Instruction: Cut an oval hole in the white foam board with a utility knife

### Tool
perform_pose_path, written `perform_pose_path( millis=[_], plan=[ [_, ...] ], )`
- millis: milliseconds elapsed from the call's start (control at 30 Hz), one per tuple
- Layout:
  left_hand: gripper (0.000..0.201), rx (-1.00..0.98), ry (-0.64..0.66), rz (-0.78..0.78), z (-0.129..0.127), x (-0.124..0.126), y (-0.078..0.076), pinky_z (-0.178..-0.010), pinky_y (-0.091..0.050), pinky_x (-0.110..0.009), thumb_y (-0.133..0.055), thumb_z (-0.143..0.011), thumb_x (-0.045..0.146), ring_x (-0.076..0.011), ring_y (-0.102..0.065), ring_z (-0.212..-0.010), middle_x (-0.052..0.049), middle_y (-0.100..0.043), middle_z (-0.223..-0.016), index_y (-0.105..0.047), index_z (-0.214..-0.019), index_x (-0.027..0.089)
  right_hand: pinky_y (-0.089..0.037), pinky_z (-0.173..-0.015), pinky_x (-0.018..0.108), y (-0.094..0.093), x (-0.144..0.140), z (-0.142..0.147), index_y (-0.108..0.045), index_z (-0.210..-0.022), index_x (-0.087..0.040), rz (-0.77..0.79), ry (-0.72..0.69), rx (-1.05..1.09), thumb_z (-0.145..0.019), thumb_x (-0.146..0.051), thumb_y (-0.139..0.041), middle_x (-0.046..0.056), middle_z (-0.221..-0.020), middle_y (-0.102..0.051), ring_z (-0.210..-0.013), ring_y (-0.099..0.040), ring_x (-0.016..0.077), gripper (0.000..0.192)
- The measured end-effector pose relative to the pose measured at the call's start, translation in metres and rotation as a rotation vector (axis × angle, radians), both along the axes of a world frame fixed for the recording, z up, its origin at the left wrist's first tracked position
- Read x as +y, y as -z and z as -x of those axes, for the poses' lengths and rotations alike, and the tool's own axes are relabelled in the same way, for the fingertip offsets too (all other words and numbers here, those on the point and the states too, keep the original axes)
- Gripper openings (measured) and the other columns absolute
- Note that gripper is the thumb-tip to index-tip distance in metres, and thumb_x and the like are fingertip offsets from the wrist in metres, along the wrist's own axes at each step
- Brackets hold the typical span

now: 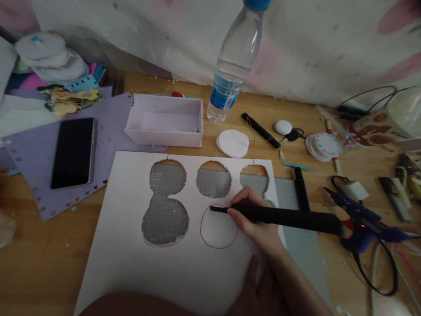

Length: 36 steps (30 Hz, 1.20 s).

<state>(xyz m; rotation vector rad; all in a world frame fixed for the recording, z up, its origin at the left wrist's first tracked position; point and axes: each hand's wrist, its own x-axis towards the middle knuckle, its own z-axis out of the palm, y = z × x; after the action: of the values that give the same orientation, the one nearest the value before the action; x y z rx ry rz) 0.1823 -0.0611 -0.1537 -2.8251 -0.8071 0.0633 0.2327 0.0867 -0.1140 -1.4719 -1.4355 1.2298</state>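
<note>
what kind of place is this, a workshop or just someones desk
It looks like a craft desk, possibly at home: a white sheet with round holes cut in it lies partly over a grey cutting mat, and a blue glue gun sits to the right.

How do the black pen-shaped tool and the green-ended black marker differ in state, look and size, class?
The black tool is held in the right hand; the marker lies on the desk. The black tool narrows to a thin dark tip, while the marker has green ends. In the picture, the black tool looks larger than the marker. Both are long and mostly black.
</note>
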Motion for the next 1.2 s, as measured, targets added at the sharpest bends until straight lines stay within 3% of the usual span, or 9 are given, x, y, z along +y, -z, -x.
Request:
perform_pose_path(
  millis=[100,233,300,367,433,500,733,933,1200],
  plan=[
    [0.048,-0.196,-0.020,0.068,0.004,0.007,-0.007,-0.087,-0.056,-0.045,-0.025,-0.100,0.030,-0.0288,-0.051,-0.131,0.002,-0.054,-0.143,-0.052,-0.139,0.032,-0.033,-0.045,0.022,-0.001,0.000,0.005,-0.051,-0.079,-0.025,0.017,0.019,0.040,-0.075,-0.028,-0.067,-0.006,-0.060,-0.050,-0.051,-0.041,0.0107,0.017],
    [0.051,-0.054,0.062,0.121,0.001,0.006,-0.007,-0.081,-0.054,-0.049,-0.018,-0.100,0.029,-0.0306,-0.047,-0.132,-0.006,-0.047,-0.148,-0.043,-0.145,0.026,-0.031,-0.044,0.021,0.001,0.000,0.008,-0.046,-0.082,-0.026,0.080,0.076,0.129,-0.076,-0.029,-0.070,-0.008,-0.060,-0.050,-0.050,-0.040,0.0098,0.025],
    [0.052,-0.070,0.028,0.072,-0.001,0.002,-0.001,-0.085,-0.045,-0.059,-0.017,-0.099,0.030,-0.0333,-0.044,-0.134,-0.008,-0.045,-0.149,-0.042,-0.145,0.026,-0.031,-0.045,0.020,0.004,0.000,0.007,-0.045,-0.083,-0.026,0.112,0.115,0.184,-0.076,-0.030,-0.072,-0.007,-0.063,-0.051,-0.051,-0.040,0.0090,0.028],
    [0.047,-0.243,-0.085,0.009,-0.001,-0.001,0.005,-0.101,-0.029,-0.069,-0.030,-0.099,0.037,-0.0366,-0.039,-0.138,-0.005,-0.047,-0.148,-0.049,-0.141,0.030,-0.029,-0.043,0.020,0.009,0.000,0.003,-0.044,-0.085,-0.026,0.141,0.180,0.270,-0.077,-0.033,-0.072,-0.008,-0.065,-0.051,-0.050,-0.038,0.0080,0.030],
    [0.044,-0.414,-0.171,-0.006,0.001,-0.002,0.009,-0.113,-0.007,-0.070,-0.043,-0.096,0.043,-0.0385,-0.032,-0.142,-0.002,-0.050,-0.146,-0.055,-0.137,0.032,-0.024,-0.040,0.020,0.013,0.000,0.000,-0.042,-0.086,-0.027,0.174,0.239,0.360,-0.078,-0.036,-0.071,-0.009,-0.064,-0.047,-0.045,-0.032,0.0069,0.032],
    [0.044,-0.453,-0.172,0.013,0.004,0.000,0.009,-0.114,0.001,-0.071,-0.042,-0.097,0.044,-0.0395,-0.028,-0.144,-0.003,-0.051,-0.146,-0.057,-0.136,0.031,-0.020,-0.038,0.020,0.016,-0.001,-0.002,-0.041,-0.087,-0.027,0.196,0.261,0.389,-0.079,-0.038,-0.071,-0.009,-0.062,-0.044,-0.043,-0.028,0.0064,0.032],
    [0.044,-0.442,-0.190,0.014,0.002,-0.001,0.010,-0.113,-0.004,-0.069,-0.035,-0.099,0.040,-0.0364,-0.035,-0.139,-0.002,-0.050,-0.147,-0.055,-0.138,0.032,-0.025,-0.041,0.019,0.012,-0.003,0.004,-0.042,-0.084,-0.026,0.144,0.282,0.272,-0.079,-0.039,-0.072,-0.008,-0.065,-0.048,-0.048,-0.037,0.0072,0.033],
    [0.042,-0.393,-0.147,0.003,0.002,-0.001,0.012,-0.107,-0.022,-0.064,-0.037,-0.099,0.039,-0.0352,-0.040,-0.134,-0.002,-0.053,-0.144,-0.057,-0.136,0.033,-0.024,-0.038,0.020,0.011,-0.005,0.003,-0.044,-0.082,-0.026,0.077,0.292,0.197,-0.078,-0.038,-0.070,-0.007,-0.065,-0.049,-0.045,-0.036,0.0069,0.030],
    [0.042,-0.487,-0.163,0.046,0.004,0.001,0.008,-0.111,-0.013,-0.062,-0.036,-0.100,0.037,-0.0321,-0.045,-0.128,-0.003,-0.055,-0.142,-0.059,-0.134,0.030,-0.022,-0.037,0.021,0.012,-0.012,-0.003,-0.048,-0.084,-0.027,0.109,0.329,0.195,-0.083,-0.043,-0.069,-0.010,-0.053,-0.041,-0.042,-0.035,0.0086,0.027]
  ],
)
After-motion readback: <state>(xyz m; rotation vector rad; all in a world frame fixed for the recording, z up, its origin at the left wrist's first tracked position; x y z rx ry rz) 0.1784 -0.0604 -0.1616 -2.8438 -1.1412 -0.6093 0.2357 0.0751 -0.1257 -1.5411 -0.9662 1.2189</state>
